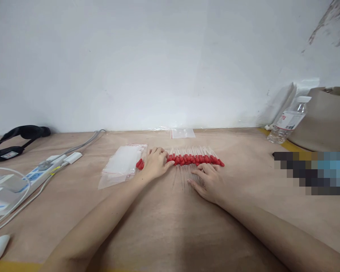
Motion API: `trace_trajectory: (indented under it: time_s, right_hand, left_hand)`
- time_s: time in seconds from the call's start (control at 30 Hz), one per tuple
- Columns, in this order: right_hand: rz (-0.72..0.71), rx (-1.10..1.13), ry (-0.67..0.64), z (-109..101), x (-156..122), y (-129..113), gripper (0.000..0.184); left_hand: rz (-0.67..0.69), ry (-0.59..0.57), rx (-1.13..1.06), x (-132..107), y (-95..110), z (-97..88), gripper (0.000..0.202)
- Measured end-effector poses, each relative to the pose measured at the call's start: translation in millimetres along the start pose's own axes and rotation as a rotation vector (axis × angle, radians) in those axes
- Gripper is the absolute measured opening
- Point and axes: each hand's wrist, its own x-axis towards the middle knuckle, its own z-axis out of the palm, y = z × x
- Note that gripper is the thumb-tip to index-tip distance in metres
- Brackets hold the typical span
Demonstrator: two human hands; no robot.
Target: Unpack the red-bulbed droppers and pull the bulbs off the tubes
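A row of clear droppers with red rubber bulbs lies on the wooden table, bulbs lined up side by side. My left hand rests palm down on the left end of the row, fingers curled over the bulbs. My right hand lies flat on the clear stems in front of the bulbs, fingers stretched out. A stack of clear plastic bags lies just left of my left hand.
A small clear bag lies by the wall. A white power strip with cables and a black strap sit at the left. A water bottle and a tan container stand at the right.
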Motion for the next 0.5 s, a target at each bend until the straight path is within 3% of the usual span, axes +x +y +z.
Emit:
trace_trajectory:
  time_s: [0.23,0.4,0.5]
  right_hand:
    - [0.038,0.010,0.061,4,-1,5,0.021]
    - [0.073,0.028,0.063,5,-2,6,0.019]
    - [0.095,0.053,0.095,6,-1,7,0.021]
  left_hand:
    - [-0.255,-0.091,-0.192,11,0,10.6,0.022]
    - [-0.381,0.021,-0.324,7,-1,4.4,0.023]
    - [-0.317,0.109,-0.399,-8,0,-5.4,0.022]
